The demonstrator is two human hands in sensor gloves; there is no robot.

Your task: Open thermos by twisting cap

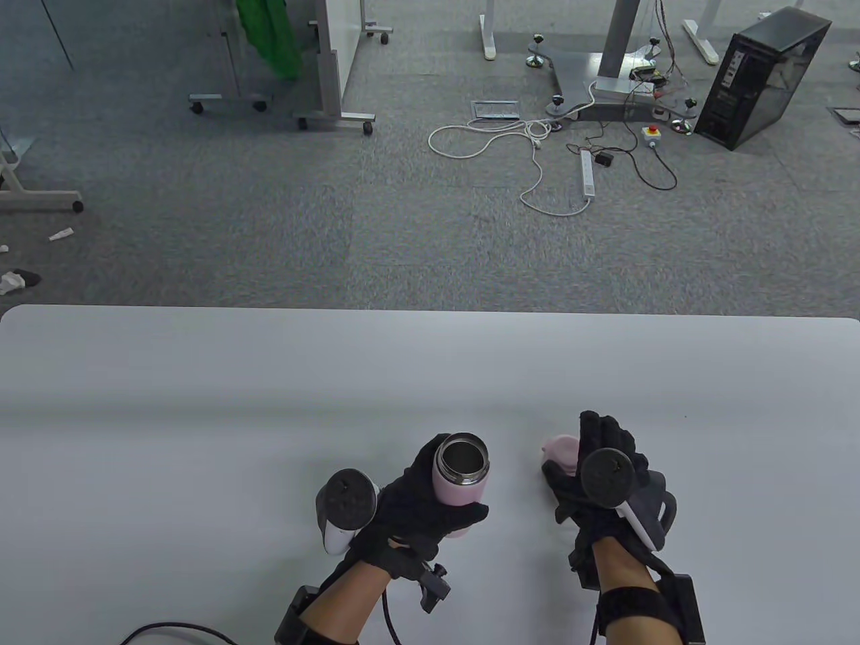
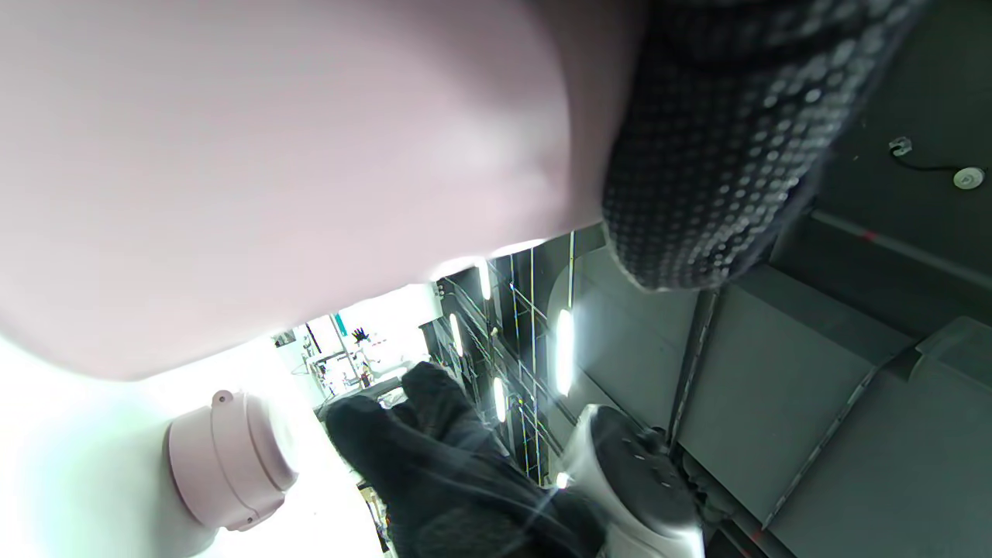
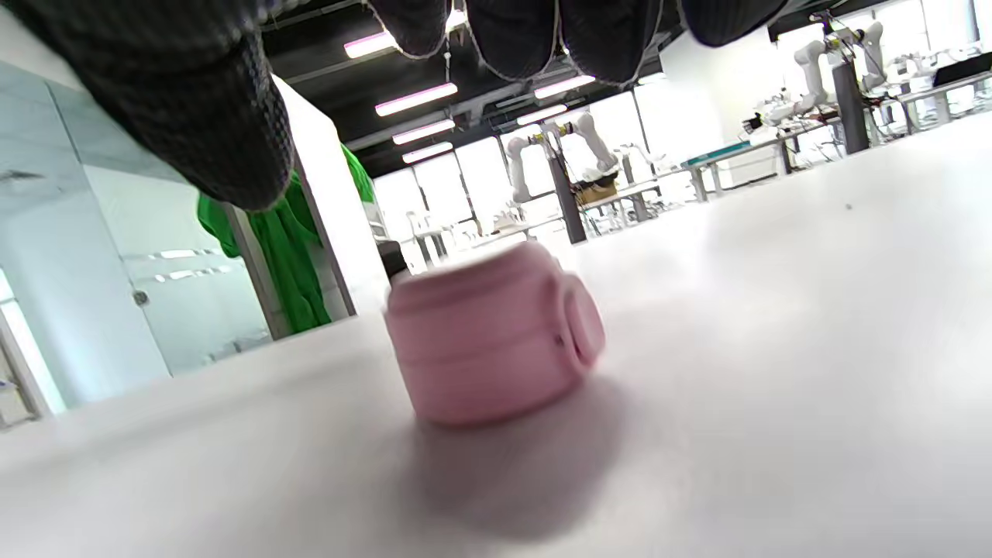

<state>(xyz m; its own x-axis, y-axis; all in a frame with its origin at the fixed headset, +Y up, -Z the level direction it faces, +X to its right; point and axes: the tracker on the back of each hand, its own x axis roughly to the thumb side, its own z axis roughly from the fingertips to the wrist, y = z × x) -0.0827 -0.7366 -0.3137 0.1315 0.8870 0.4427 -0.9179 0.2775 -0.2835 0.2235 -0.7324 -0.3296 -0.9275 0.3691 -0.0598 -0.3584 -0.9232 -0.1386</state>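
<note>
Left hand (image 1: 410, 504) grip wrapped around the open pink thermos (image 1: 460, 478), cap (image 3: 492, 337) off on the counter (image 1: 201, 416), just beneath the right hand (image 1: 591, 470) grip's spread, empty fingers (image 3: 511, 27)

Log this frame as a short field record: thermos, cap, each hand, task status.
thermos: pink body, steel mouth open, upright
cap: pink cap off the thermos, resting on the white table to the thermos's right
left hand: left hand grips the thermos body
right hand: right hand beside and above the cap; in the right wrist view the fingertips hang above the cap without touching it
task status: cap removed and set down; thermos open
</note>
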